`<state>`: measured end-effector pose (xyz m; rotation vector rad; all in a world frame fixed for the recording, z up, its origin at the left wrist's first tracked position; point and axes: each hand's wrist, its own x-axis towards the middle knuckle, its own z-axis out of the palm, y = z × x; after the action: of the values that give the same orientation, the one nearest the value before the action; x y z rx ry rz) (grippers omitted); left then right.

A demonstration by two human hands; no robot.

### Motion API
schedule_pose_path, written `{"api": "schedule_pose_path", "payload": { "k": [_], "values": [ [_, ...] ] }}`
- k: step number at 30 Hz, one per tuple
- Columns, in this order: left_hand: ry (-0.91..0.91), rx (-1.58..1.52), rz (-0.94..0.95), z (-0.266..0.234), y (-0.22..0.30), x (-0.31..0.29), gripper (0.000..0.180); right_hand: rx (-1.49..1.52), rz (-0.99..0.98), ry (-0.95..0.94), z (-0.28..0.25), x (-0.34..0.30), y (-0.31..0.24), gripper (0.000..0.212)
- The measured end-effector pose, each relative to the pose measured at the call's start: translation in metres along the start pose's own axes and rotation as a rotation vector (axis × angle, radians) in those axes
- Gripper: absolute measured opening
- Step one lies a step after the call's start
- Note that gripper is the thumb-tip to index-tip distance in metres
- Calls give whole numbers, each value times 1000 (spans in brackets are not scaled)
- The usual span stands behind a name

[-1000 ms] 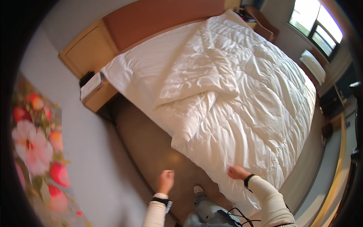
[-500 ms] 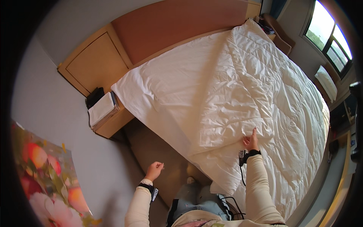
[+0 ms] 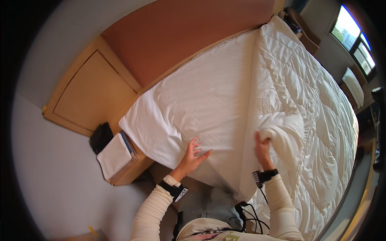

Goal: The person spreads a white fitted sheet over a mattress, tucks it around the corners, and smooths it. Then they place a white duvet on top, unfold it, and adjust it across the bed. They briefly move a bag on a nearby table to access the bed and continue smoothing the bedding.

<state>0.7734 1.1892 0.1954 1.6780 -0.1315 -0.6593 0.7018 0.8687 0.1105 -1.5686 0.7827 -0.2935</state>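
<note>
A white quilted duvet (image 3: 321, 144) covers the right part of the bed, its near-side edge folded back in a bulging, creased flap. Left of it lies a smooth white sheet (image 3: 209, 96), wrinkled toward its left side. Over the sheet's near edge, my left hand (image 3: 193, 157) is open with its fingers spread, holding nothing. My right hand (image 3: 263, 150) is at the duvet's folded edge, beside the bulging flap. Motion smears its fingers, so whether they grip the fabric cannot be made out. Both wrists wear black straps with small devices.
A wooden bedside ledge (image 3: 134, 170) at the left holds folded white towels (image 3: 115, 156) and a black object (image 3: 101, 137). Behind the bed stands a reddish-brown headboard (image 3: 189, 36). A black cable (image 3: 255, 219) hangs by my right side. A white pillow (image 3: 354, 86) lies at the far right.
My left hand has risen right and forward over the bed, its fingers spreading. The duvet's near flap has been drawn back to the right, baring more sheet. My body has moved nearer the bed.
</note>
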Motion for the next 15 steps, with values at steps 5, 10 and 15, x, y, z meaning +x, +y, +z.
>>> {"api": "schedule_pose_path", "payload": {
  "k": [5,10,15],
  "values": [
    [-38,403,426,-129,90,19,116,-404,-857,-736,267,-54,-44,40],
    [-277,344,109,-294,47,53,124,-637,-415,-892,436,-135,-67,31],
    [398,140,84,-370,-82,150,83,-638,-418,-644,530,-98,-70,29]
  ]
}}
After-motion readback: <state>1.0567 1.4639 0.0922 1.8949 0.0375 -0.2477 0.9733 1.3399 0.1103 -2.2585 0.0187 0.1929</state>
